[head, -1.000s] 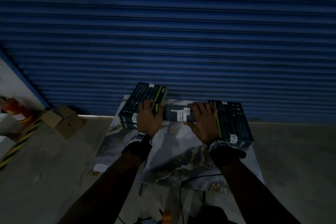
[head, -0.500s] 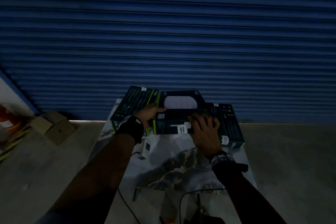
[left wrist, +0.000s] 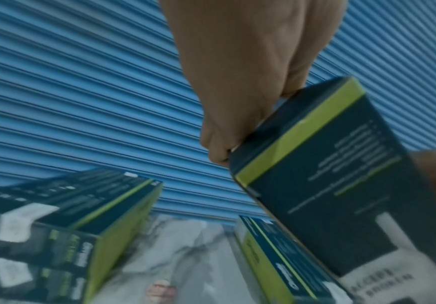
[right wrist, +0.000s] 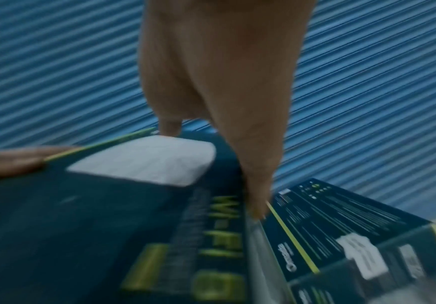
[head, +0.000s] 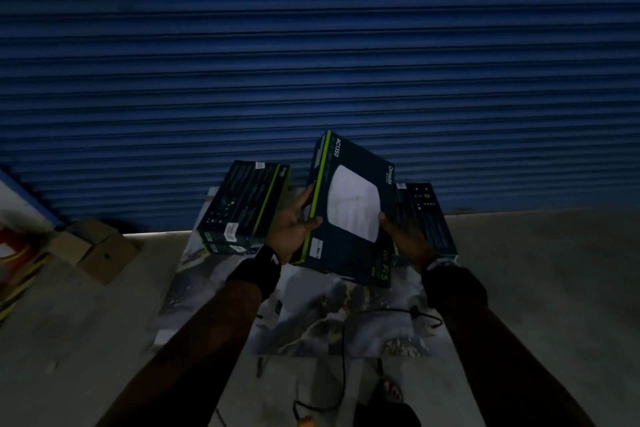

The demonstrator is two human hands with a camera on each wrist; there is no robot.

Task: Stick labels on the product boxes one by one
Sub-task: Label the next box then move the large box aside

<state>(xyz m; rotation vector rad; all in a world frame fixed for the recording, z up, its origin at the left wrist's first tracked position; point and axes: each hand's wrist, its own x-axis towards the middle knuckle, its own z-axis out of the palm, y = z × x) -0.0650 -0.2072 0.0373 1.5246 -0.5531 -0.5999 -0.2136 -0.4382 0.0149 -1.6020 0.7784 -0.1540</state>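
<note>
Gripping the tilted box (head: 349, 215) with both hands, left hand (head: 292, 229) and right hand (head: 403, 239) curled round its edges, above a printed mat (head: 311, 322) by a blue shutter (head: 311, 62).

Black wristbands (head: 254, 270) — white markings; bare forearms

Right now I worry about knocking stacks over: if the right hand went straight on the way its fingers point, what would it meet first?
Only the held box that the right hand grips; beyond, probably the blue shutter, though depth is unclear.
</note>
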